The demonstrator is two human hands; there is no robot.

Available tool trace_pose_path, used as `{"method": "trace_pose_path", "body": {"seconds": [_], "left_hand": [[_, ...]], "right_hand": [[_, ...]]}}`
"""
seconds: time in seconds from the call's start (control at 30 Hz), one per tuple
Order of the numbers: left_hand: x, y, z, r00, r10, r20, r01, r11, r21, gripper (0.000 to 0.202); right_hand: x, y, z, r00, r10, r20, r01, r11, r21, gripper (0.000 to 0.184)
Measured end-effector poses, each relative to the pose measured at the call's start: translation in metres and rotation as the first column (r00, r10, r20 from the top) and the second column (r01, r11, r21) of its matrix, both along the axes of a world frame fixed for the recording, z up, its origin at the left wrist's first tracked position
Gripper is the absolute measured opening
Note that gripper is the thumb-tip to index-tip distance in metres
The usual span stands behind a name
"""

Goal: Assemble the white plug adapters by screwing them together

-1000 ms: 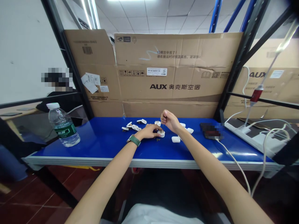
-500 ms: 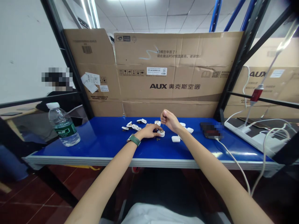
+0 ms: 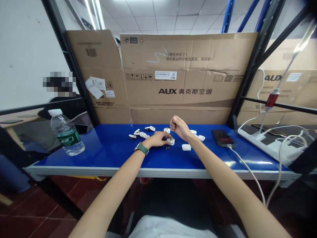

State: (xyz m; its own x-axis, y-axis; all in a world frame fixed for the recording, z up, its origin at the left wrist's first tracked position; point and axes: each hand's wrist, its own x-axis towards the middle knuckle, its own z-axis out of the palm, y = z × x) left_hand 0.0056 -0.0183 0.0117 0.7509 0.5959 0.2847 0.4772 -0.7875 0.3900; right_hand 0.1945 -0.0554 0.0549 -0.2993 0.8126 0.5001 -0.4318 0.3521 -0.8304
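My left hand, with a green-banded watch at the wrist, is closed on a white plug part with brass-coloured metal on top, pressed to the blue table. Directly above it my right hand is a closed fist. A thin shaft reaches down from the fist toward the plug part; it looks like a screwdriver, its handle hidden by the fingers. Just in front of the plug part lie small brass-coloured pieces, perhaps screws. Another white plug part sits behind my fingers.
Several white plug parts with metal pins lie left of my hands. Several white covers lie to the right. A water bottle stands left, a phone with a cable right. Cardboard closes the back. A person sits far left.
Both hands hold nearly the same pose over the plug part. The view has shifted very slightly; nothing has been picked up or let go.
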Motion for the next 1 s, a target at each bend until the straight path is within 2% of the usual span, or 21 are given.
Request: {"method": "trace_pose_path", "body": {"seconds": [0.13, 0.43, 0.67, 0.83, 0.93, 1.0], "left_hand": [[0.000, 0.000, 0.000, 1.000, 0.003, -0.003, -0.003, 1.000, 0.000, 0.038], [-0.001, 0.002, -0.002, 1.000, -0.002, -0.008, 0.002, 1.000, 0.013, 0.040], [-0.001, 0.003, -0.002, 1.000, 0.001, -0.009, -0.001, 1.000, 0.002, 0.040], [-0.001, 0.004, -0.002, 1.000, -0.003, -0.012, 0.003, 1.000, 0.011, 0.040], [-0.001, 0.004, -0.003, 1.000, -0.005, -0.010, 0.005, 1.000, 0.001, 0.040], [-0.001, 0.004, -0.003, 1.000, -0.001, -0.007, 0.001, 1.000, -0.002, 0.041]], "right_hand": [[-0.001, -0.001, -0.001, 0.999, -0.029, 0.018, 0.029, 1.000, 0.000, 0.050], [0.001, 0.002, -0.003, 1.000, 0.023, -0.001, -0.023, 1.000, 0.004, 0.048], [-0.001, 0.004, -0.007, 0.999, -0.025, 0.037, 0.024, 1.000, 0.011, 0.048], [0.001, 0.007, -0.007, 0.999, -0.005, 0.036, 0.005, 1.000, 0.016, 0.038], [0.004, 0.010, -0.008, 0.994, -0.055, 0.096, 0.051, 0.998, 0.041, 0.029], [0.006, 0.011, -0.009, 0.983, -0.112, 0.144, 0.105, 0.993, 0.052, 0.029]]}}
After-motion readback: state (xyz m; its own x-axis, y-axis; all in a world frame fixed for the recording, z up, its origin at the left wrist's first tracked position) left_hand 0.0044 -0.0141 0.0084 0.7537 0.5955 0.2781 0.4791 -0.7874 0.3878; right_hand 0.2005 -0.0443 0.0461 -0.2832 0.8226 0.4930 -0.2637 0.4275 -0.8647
